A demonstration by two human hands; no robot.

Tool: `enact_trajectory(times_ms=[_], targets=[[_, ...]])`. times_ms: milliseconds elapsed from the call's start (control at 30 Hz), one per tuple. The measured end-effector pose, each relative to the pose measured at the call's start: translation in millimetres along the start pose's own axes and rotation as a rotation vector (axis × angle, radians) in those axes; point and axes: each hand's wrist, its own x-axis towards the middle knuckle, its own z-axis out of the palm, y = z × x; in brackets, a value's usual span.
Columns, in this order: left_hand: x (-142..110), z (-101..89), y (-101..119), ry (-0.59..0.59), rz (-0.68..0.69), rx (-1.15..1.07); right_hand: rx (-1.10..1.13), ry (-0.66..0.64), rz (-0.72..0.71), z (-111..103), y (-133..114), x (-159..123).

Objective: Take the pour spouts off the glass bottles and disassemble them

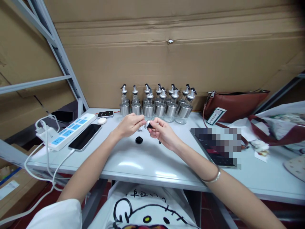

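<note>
Over the middle of the table, my right hand (163, 132) pinches a small silver and black pourer part (148, 124) between thumb and fingers. My left hand (131, 124) is closed, its fingertips right beside that part; whatever it may hold is hidden. Just below the left fingers a small pale piece shows, too small to make out. A round black stopper (139, 140) lies on the table in front of the hands. Behind them stand several glass oil bottles (160, 108) with steel bands and silver pourer tops with black levers.
At left lie a white power strip (71, 132), a charging phone (85, 136), a small device (105, 114) and a round white object (102, 121). At right are a tablet-like panel (202, 143), partly blurred, and a brown bag (233, 106). Cardboard (143, 54) backs the table.
</note>
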Motion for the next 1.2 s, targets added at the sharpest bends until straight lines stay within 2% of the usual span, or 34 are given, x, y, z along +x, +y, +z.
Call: enact_trajectory(times_ms=[167, 333, 500, 567, 667, 767, 800, 867, 933, 1067, 1200], targets=[[3, -8.7, 3, -0.081, -0.158, -0.141, -0.3, 0.012, -0.241, 2, 3, -1], [3, -11.9, 5, -0.119, -0.248, -0.23, -0.781, 0.035, -0.475, -4, 0, -3], [3, -10.8, 6, -0.138, -0.311, -0.248, -1.258, -0.11, -0.804, -13, -4, 1], [2, -11.3, 3, -0.15, -0.324, -0.273, -1.393, -0.16, -0.855, -16, -6, 2], [-2, -15.3, -12, -0.094, -0.387, -0.318, -1.521, -0.195, -0.833, -20, -10, 0], [-8, -17.1, -33, 0.096, -0.528, -0.338, -1.459, -0.164, -0.834, -25, -14, -1], [-10, -15.1, -39, 0.117, -0.544, -0.347, -1.425, -0.154, -0.825, -27, -15, 0], [-13, -6.0, -45, 0.063, -0.519, -0.34, -1.4, -0.169, -0.775, -29, -16, 1], [-14, 8.2, -46, -0.006, -0.489, -0.32, -1.429, -0.236, -0.682, -31, -14, 2], [-18, 34.5, -45, -0.1, -0.513, -0.227, -1.457, -0.355, -0.48, -31, -5, 2], [-22, 40.3, -52, -0.178, -0.52, -0.073, -1.489, -0.398, -0.36, -29, 3, 0]])
